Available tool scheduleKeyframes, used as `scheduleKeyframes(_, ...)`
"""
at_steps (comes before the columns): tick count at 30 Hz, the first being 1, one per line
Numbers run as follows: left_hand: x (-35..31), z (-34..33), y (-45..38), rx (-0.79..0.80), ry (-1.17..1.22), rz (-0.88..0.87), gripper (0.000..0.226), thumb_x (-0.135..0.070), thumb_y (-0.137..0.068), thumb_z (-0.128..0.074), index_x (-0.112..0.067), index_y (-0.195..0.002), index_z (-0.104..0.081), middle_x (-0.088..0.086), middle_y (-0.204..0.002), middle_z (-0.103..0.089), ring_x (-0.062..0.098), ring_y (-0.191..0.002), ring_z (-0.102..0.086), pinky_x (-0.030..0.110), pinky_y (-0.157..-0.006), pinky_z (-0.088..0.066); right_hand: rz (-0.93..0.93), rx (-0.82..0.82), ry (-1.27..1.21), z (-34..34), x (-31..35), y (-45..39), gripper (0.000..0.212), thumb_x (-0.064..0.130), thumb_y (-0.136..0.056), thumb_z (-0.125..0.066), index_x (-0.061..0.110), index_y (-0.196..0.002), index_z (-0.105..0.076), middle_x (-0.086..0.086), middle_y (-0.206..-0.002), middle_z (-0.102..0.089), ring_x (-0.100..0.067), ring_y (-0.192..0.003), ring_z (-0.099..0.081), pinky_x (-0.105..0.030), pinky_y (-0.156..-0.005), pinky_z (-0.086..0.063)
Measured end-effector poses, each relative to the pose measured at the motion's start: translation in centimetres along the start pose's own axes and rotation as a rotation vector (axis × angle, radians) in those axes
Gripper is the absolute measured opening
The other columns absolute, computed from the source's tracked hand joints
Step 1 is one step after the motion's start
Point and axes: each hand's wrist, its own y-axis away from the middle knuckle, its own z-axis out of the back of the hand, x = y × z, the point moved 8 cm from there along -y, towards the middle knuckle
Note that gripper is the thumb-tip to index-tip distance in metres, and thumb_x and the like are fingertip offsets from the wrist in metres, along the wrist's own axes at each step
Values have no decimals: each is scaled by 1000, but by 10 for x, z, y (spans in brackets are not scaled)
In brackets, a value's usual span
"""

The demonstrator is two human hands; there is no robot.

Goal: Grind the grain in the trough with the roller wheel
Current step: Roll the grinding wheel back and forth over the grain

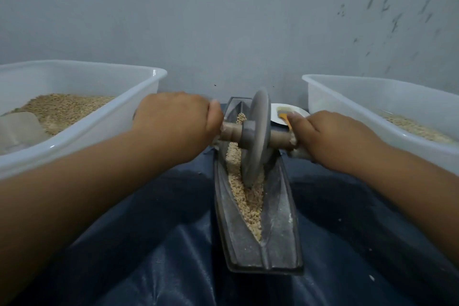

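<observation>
Gripping the roller wheel (258,136) axle, both hands over trough (280,226).

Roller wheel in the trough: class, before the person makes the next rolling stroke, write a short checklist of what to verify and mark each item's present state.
1. Left hand grips the axle's left end: ok.
2. Right hand grips the axle's right end: ok.
3. Roller wheel sits upright in the trough groove: ok.
4. Grain lies ahead of and behind the wheel: ok.
5. Trough clear of both tubs, left tub and right tub: ok.
6. Trough steady on the dark sheet: cannot tell.
</observation>
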Motion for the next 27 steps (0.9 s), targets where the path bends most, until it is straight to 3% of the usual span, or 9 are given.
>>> scheduleKeyframes(4,-15,53,36,-101,20,-140,47,-17,-86,-61,-25,-61,-21,-7,-41,-35,17,-29,-35,25,-28,-36,-5,158,-18,23,8,52,75,64,-86,-12,15,-68,-65,-2,-51,-61,-9,-48,-56,-33,-62,-45)
scheduleKeyframes(7,0,65,47,-104,114,-25,47,-32,-95,-38,-23,-49,-33,-7,-38,-31,8,-32,-32,15,-39,-26,10,136,56,42,14,65,80,70,-79,-6,17,-70,-65,3,-53,-61,-12,-46,-56,-36,-64,-49)
scheduleKeyframes(10,0,51,45,-95,217,21,47,-38,-95,-27,-22,-50,-31,-5,-42,-31,11,-37,-32,20,-40,-26,9,115,62,40,21,56,65,61,-89,-10,28,-65,-60,-3,-56,-60,-16,-58,-58,-34,-67,-49)
scheduleKeyframes(12,4,19,35,14,149,42,42,-40,-94,-18,-20,-67,-43,-6,-55,-38,17,-49,-38,27,-45,-27,1,44,63,31,21,37,53,54,-96,-15,32,-61,-48,-2,-61,-55,-19,-65,-55,-34,-65,-46)
scheduleKeyframes(15,2,-29,13,110,-142,-51,29,-25,-97,-25,-12,-119,-38,6,-86,-52,29,-75,-53,34,-57,-38,19,-150,203,19,17,1,61,58,-94,-12,22,-58,-45,2,-60,-44,-24,-62,-45,-33,-57,-29)
scheduleKeyframes(18,13,-52,-14,111,-162,46,32,-21,-96,-28,-7,-124,-37,9,-83,-50,29,-71,-53,35,-55,-43,96,-384,317,15,22,-26,63,52,-98,-10,22,-61,-50,1,-56,-46,-27,-58,-42,-32,-54,-23)
scheduleKeyframes(21,15,-68,-32,123,-257,34,50,-19,-92,-48,-6,-131,-20,13,-101,-56,31,-81,-57,35,-55,-36,106,-495,323,13,20,-43,66,46,-98,-12,16,-72,-65,-8,-67,-63,-32,-62,-54,-35,-59,-29)
scheduleKeyframes(24,16,-67,-34,143,-250,18,61,-21,-89,-53,-7,-137,-18,14,-104,-55,30,-80,-55,36,-57,-38,83,-465,293,9,15,-48,58,45,-100,-17,19,-68,-59,-8,-68,-61,-31,-63,-51,-34,-60,-30)
scheduleKeyframes(27,8,-57,-18,192,-267,-40,44,-22,-92,-45,-9,-129,-25,10,-89,-50,28,-75,-52,34,-55,-40,81,-308,234,7,12,-38,57,51,-98,-15,22,-58,-46,-1,-63,-52,-27,-65,-48,-34,-61,-31)
